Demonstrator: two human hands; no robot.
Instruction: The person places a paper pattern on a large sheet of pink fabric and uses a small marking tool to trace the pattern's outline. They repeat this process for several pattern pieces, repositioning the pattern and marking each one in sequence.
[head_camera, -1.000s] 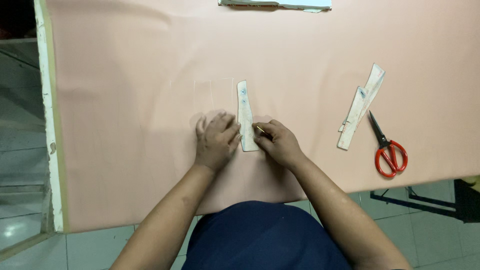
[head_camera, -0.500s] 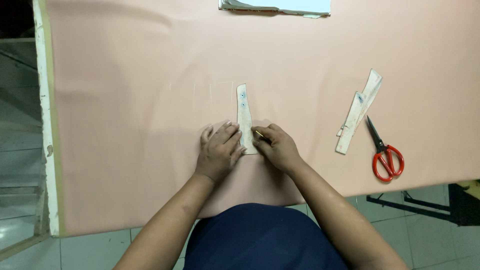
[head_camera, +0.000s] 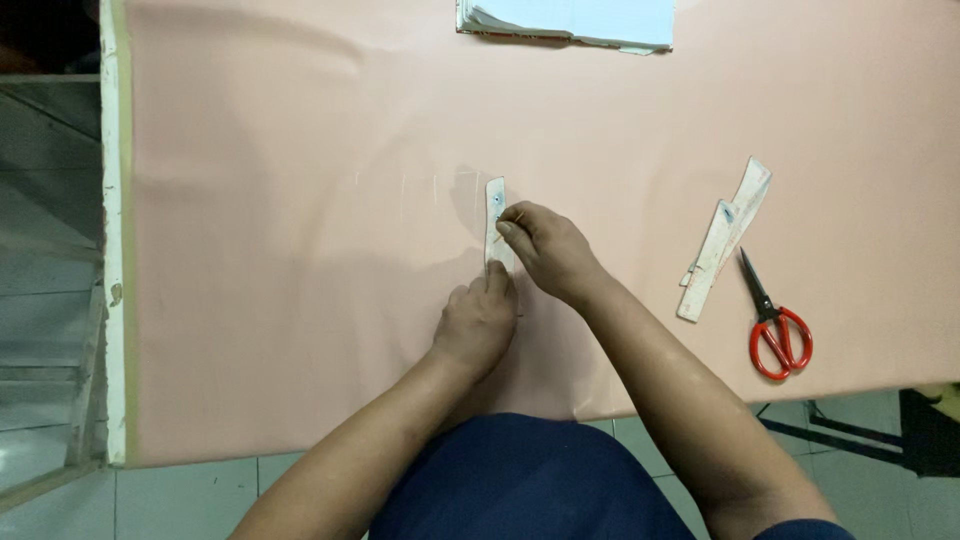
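Pink cloth (head_camera: 300, 250) bears a paper strip (head_camera: 494, 205), half-hidden under pinching hands, left (head_camera: 478, 325), right (head_camera: 548, 248).

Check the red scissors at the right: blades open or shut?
Shut. The red-handled scissors lie flat on the pink fabric, blades together in one dark point, handle loops side by side; neither hand touches them.

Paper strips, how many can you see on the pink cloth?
3: one paper strip under the hands at the middle, and two overlapping strips beside the red scissors. More may be hidden.
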